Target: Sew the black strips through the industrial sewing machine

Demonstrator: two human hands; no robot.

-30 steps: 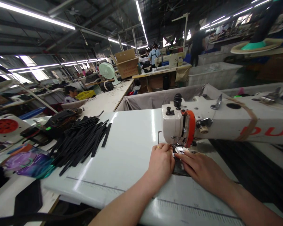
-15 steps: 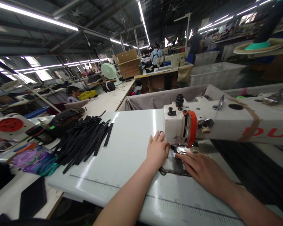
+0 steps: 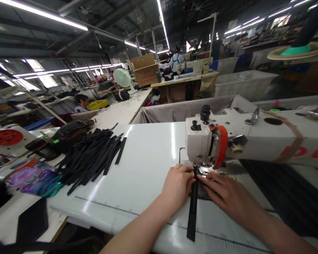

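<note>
A black strip (image 3: 192,215) lies lengthwise on the pale machine table, its far end at the presser foot (image 3: 204,170) of a white sewing machine (image 3: 201,141). My left hand (image 3: 178,185) is closed, with thumb and fingers pinching the strip's left edge just in front of the foot. From the other side my right hand (image 3: 226,190) presses its fingertips, held together, against the strip's right edge. The near end of the strip lies loose towards the table's front edge. My fingers partly cover the metal plate under the needle.
A pile of black strips (image 3: 92,157) lies on the table's left, with a purple and teal plastic pouch (image 3: 35,180) beside it. Dark fabric (image 3: 278,190) lies under the machine arm. Behind stand a cloth-lined bin (image 3: 172,109), a fan (image 3: 122,77) and a cardboard box (image 3: 145,70).
A black strip now extends from the foot towards the table's front edge, where none showed before. My left hand has come nearer and curled round its edge. My right hand has barely moved.
</note>
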